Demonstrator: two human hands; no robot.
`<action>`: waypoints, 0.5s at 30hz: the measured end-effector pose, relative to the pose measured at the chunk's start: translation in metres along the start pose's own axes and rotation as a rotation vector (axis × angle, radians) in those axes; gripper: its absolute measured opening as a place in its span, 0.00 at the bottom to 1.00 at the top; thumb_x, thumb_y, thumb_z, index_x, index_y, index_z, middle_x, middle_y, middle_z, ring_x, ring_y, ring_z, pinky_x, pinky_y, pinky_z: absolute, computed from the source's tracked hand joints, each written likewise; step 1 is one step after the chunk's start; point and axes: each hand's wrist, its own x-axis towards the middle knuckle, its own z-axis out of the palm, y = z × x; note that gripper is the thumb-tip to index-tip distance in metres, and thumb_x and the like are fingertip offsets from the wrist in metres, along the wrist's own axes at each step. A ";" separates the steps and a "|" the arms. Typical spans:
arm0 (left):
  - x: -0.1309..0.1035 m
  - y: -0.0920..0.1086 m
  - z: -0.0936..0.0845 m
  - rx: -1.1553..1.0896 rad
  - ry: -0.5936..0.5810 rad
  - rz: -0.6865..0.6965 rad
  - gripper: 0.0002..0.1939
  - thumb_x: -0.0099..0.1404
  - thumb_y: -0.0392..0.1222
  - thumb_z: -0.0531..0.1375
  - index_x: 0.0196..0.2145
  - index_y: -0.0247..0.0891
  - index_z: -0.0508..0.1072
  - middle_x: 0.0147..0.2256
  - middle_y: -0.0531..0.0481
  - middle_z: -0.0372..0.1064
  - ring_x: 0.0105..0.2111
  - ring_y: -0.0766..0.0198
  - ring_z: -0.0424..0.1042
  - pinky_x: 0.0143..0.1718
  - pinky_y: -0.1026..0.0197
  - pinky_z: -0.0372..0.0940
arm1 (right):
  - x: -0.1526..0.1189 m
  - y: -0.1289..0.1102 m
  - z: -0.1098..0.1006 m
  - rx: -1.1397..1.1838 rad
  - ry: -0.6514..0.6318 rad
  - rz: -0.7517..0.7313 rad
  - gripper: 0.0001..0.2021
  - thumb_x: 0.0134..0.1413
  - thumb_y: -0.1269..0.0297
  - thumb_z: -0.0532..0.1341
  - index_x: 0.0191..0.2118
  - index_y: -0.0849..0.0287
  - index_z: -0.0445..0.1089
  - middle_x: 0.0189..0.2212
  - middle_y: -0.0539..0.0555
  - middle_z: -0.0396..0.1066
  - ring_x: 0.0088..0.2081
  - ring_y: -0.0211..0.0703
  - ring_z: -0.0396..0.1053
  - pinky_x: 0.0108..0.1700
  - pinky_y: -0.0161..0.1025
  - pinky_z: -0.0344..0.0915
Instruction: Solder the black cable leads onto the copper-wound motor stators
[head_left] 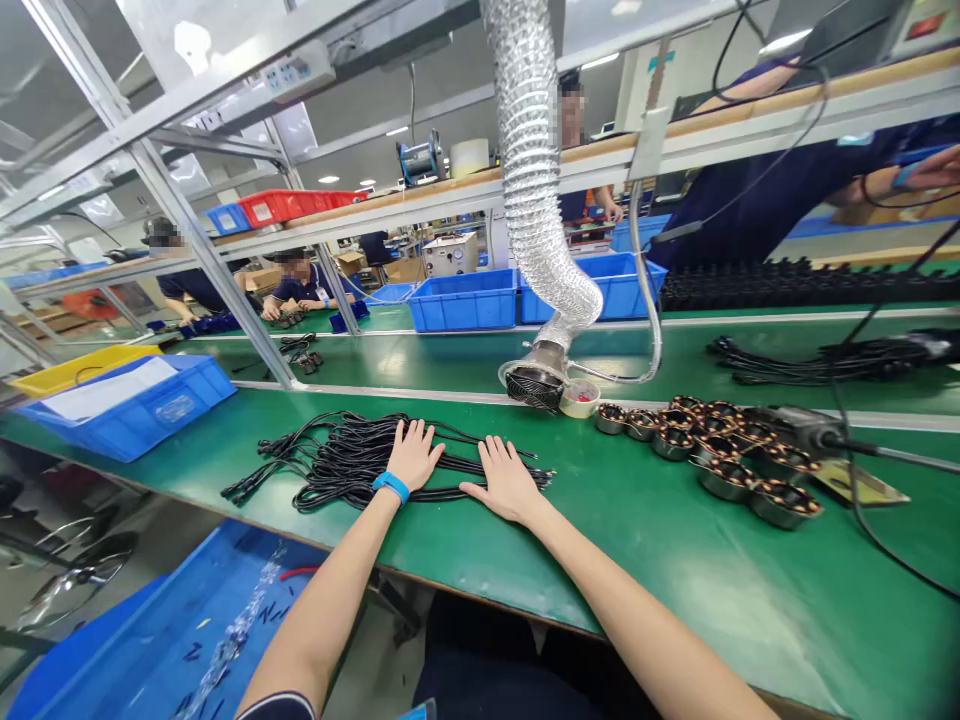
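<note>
My left hand (415, 455) lies flat, fingers spread, on a bundle of black cables (337, 460) spread over the green workbench (600, 560). A blue band circles that wrist. My right hand (506, 480) rests palm down beside it, on the right end of the same cables. Neither hand grips anything. To the right lies a cluster of several round copper-wound metal stators (720, 450).
A silver flexible duct ends in a fan intake (534, 385) beside a small cup (580, 400). Blue bins (135, 405) (465, 298) stand left and behind. A soldering tool (814, 430) lies right. More cables (817, 360) lie beyond. Other people work across the line.
</note>
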 end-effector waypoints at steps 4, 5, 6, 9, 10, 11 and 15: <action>0.002 0.000 0.001 -0.008 -0.016 -0.001 0.32 0.73 0.56 0.41 0.65 0.37 0.63 0.65 0.38 0.57 0.67 0.47 0.52 0.68 0.40 0.33 | 0.000 0.000 0.000 -0.009 -0.003 -0.007 0.51 0.58 0.31 0.43 0.67 0.79 0.52 0.67 0.75 0.48 0.69 0.65 0.45 0.68 0.57 0.41; 0.002 0.000 0.002 -0.012 -0.022 -0.002 0.32 0.73 0.56 0.41 0.65 0.36 0.63 0.65 0.37 0.57 0.67 0.47 0.52 0.68 0.40 0.32 | 0.000 0.000 0.000 -0.011 -0.004 -0.009 0.51 0.59 0.31 0.43 0.67 0.79 0.52 0.67 0.75 0.48 0.69 0.66 0.44 0.68 0.58 0.41; 0.003 0.000 0.002 -0.015 -0.028 -0.005 0.32 0.73 0.56 0.41 0.65 0.36 0.62 0.65 0.37 0.57 0.67 0.47 0.52 0.68 0.40 0.32 | 0.001 -0.001 0.000 -0.012 -0.004 -0.011 0.51 0.59 0.31 0.43 0.67 0.79 0.52 0.67 0.75 0.48 0.69 0.66 0.44 0.68 0.58 0.41; 0.003 0.000 0.003 -0.018 -0.037 -0.014 0.32 0.74 0.55 0.40 0.65 0.35 0.62 0.65 0.36 0.56 0.67 0.47 0.52 0.68 0.40 0.31 | 0.001 0.000 0.002 -0.013 0.004 -0.015 0.50 0.59 0.31 0.43 0.66 0.79 0.52 0.67 0.76 0.47 0.70 0.66 0.44 0.69 0.58 0.40; 0.003 0.001 0.003 -0.016 -0.038 -0.016 0.32 0.74 0.55 0.39 0.65 0.34 0.62 0.65 0.36 0.56 0.67 0.47 0.52 0.68 0.40 0.31 | 0.001 0.000 0.003 -0.013 0.009 -0.015 0.50 0.59 0.31 0.42 0.66 0.79 0.52 0.67 0.76 0.47 0.70 0.66 0.44 0.69 0.58 0.39; 0.003 0.002 0.002 -0.014 -0.036 -0.017 0.32 0.74 0.54 0.39 0.65 0.34 0.63 0.65 0.36 0.56 0.67 0.47 0.52 0.68 0.41 0.31 | 0.000 0.000 0.004 -0.014 0.016 -0.013 0.50 0.59 0.31 0.42 0.66 0.79 0.53 0.67 0.76 0.47 0.69 0.66 0.44 0.69 0.58 0.40; 0.003 0.006 -0.001 0.001 -0.018 -0.012 0.30 0.74 0.53 0.40 0.64 0.37 0.64 0.64 0.38 0.58 0.66 0.48 0.54 0.68 0.40 0.34 | -0.001 0.002 0.006 -0.019 0.049 -0.008 0.49 0.59 0.32 0.43 0.66 0.77 0.55 0.67 0.75 0.50 0.69 0.66 0.47 0.68 0.58 0.42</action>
